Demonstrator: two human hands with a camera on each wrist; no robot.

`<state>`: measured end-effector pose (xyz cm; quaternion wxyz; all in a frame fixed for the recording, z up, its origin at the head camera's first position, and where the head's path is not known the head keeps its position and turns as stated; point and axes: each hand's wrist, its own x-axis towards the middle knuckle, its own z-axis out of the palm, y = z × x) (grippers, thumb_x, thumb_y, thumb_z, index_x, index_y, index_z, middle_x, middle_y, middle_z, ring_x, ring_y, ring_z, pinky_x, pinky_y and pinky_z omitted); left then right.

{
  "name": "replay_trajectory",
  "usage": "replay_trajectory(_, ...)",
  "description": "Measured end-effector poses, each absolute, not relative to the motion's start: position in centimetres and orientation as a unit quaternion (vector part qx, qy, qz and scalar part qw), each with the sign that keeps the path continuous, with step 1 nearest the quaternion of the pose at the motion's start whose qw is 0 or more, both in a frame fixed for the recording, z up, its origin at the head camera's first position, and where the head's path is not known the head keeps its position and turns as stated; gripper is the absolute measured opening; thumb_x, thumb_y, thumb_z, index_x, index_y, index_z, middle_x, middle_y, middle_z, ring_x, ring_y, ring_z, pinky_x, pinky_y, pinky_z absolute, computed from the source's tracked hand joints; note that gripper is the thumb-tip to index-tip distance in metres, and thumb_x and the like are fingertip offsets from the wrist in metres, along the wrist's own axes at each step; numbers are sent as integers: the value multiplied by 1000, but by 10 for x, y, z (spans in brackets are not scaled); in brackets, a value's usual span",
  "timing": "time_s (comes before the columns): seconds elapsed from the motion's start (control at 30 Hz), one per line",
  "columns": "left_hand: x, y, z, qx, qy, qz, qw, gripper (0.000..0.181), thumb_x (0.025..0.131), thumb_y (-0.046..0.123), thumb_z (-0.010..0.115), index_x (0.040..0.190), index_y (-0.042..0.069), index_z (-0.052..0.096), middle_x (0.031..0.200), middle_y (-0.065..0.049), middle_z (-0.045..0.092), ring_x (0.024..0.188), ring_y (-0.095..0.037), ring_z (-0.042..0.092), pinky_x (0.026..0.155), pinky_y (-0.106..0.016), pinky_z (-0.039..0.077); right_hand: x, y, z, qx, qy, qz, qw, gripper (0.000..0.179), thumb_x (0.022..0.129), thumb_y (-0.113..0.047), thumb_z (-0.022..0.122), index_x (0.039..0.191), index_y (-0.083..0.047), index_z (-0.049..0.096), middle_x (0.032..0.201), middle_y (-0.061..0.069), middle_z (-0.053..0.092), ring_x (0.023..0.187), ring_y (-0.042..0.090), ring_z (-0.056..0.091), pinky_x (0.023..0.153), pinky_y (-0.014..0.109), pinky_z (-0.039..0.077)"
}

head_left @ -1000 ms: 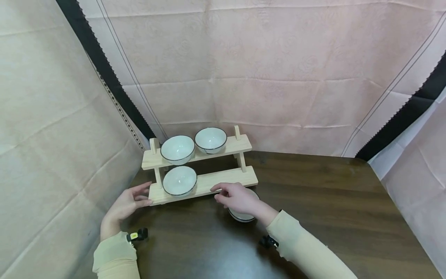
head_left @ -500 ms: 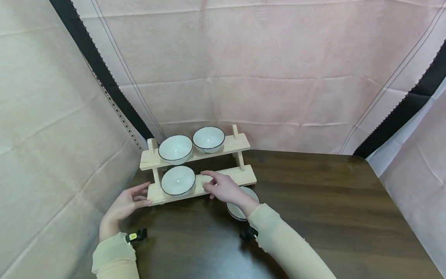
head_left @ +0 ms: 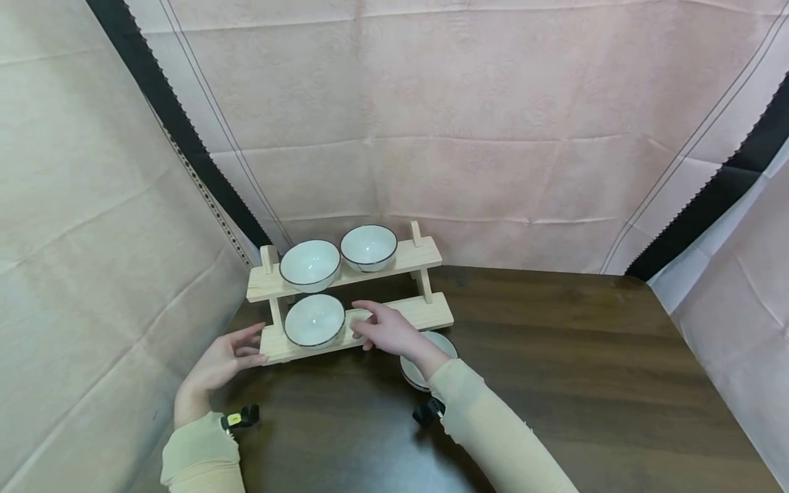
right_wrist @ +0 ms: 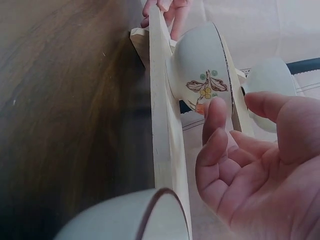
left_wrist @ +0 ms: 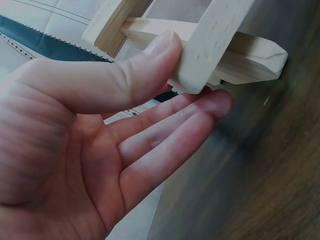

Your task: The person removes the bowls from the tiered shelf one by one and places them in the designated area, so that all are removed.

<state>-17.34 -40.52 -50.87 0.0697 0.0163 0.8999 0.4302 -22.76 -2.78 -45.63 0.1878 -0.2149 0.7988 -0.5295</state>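
A two-tier wooden rack [head_left: 425, 312] stands at the back left of the table. Its upper shelf bears two white, dark-rimmed bowls, the left bowl [head_left: 310, 264] and the right bowl [head_left: 368, 245]. A third bowl [head_left: 314, 320] sits on the lower shelf's left part; its printed leaves and berries [right_wrist: 207, 86] show in the right wrist view. My left hand [head_left: 216, 361] pinches that shelf's left end, thumb [left_wrist: 162, 47] on one face, fingers behind. My right hand [head_left: 390, 331] hovers over the lower shelf, right of the third bowl, fingers loosely bent and holding nothing.
Another white bowl [head_left: 409, 372] stands on the dark wooden table [head_left: 555, 383] in front of the rack, partly hidden by my right wrist. Pale cloth walls [head_left: 493, 137] rise behind the rack and on both sides, the left one close to my left arm.
My right hand has moved left from above the table bowl to over the lower shelf, slowing in the last half second. My left hand keeps its hold on the rack.
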Motion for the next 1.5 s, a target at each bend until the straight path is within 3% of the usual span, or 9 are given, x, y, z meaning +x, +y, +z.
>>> replay_trajectory(0.13, -172, -406, -508, 14, 901, 427, 69, 79, 96, 25, 83, 161, 2, 45, 146, -30, 60, 121, -42, 68, 102, -60, 54, -229, -34, -456, -214, 785, -545, 202, 57, 108, -30, 64, 159, -9, 49, 104, 17, 78, 74, 24, 74, 83, 46, 61)
replay_trajectory(0.33, -174, -406, -508, 19, 898, 435, 68, 79, 96, 25, 83, 161, 2, 45, 145, -29, 60, 120, -41, 69, 102, -59, 55, -230, -42, -452, -203, 777, -559, 206, 62, 106, -31, 67, 160, -7, 47, 102, 15, 78, 80, 34, 75, 80, 39, 61)
replay_trajectory(0.57, -175, -406, -510, 17, 896, 439, 68, 79, 96, 23, 83, 161, 1, 45, 145, -30, 60, 119, -41, 69, 103, -59, 55, -230, -50, -450, -194, 766, -572, 221, 65, 106, -28, 68, 160, -2, 44, 99, 14, 78, 71, 19, 71, 87, 53, 62)
replay_trajectory(1.07, -175, -406, -510, 19, 895, 440, 67, 79, 96, 22, 83, 161, 0, 44, 143, -29, 61, 119, -40, 70, 103, -58, 55, -228, -54, -458, -185, 767, -574, 221, 65, 106, -27, 69, 159, 0, 44, 95, 11, 78, 71, 18, 71, 88, 53, 61)
replay_trajectory(1.23, -174, -406, -510, 24, 896, 437, 67, 79, 96, 21, 83, 160, -2, 44, 142, -30, 62, 117, -39, 71, 100, -53, 57, -226, -57, -462, -177, 761, -584, 221, 65, 106, -25, 69, 160, 0, 43, 93, 12, 78, 68, 18, 69, 86, 52, 61)
replay_trajectory(1.4, -175, -407, -511, 26, 897, 437, 65, 79, 95, 20, 84, 160, -2, 44, 141, -30, 63, 116, -39, 71, 93, -32, 58, -224, -59, -464, -173, 756, -592, 219, 65, 106, -24, 68, 160, 0, 42, 93, 15, 78, 65, 15, 67, 85, 54, 61)
replay_trajectory(1.5, -177, -408, -513, 28, 897, 437, 63, 79, 95, 21, 84, 160, -2, 45, 141, -30, 63, 116, -39, 71, 91, -27, 56, -224, -59, -464, -171, 759, -591, 214, 64, 106, -24, 68, 160, 0, 43, 92, 15, 78, 65, 16, 67, 83, 51, 62)
